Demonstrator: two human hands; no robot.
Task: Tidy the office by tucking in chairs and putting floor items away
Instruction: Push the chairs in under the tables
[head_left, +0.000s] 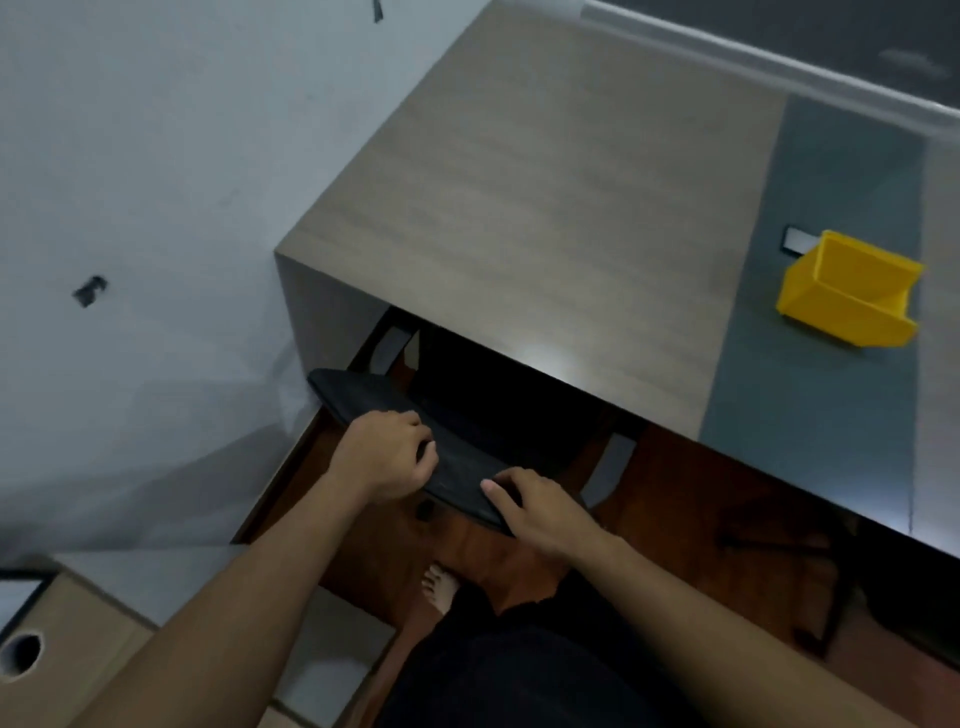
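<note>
A black office chair (363, 397) stands at the near edge of a wood-topped desk (545, 208), its seat mostly under the desktop. Only the curved top of its backrest and parts of both armrests show. My left hand (387, 454) grips the top of the backrest near its middle, fingers curled over the edge. My right hand (535, 506) rests on the right end of the backrest, fingers wrapped over it.
A yellow plastic bin (852, 291) sits on the desk's grey strip at the right, with a small white card (800, 241) behind it. A white wall (130, 182) runs along the left. A second dark chair base (779, 545) shows under the desk. My bare foot (439, 587) stands on the red-brown floor.
</note>
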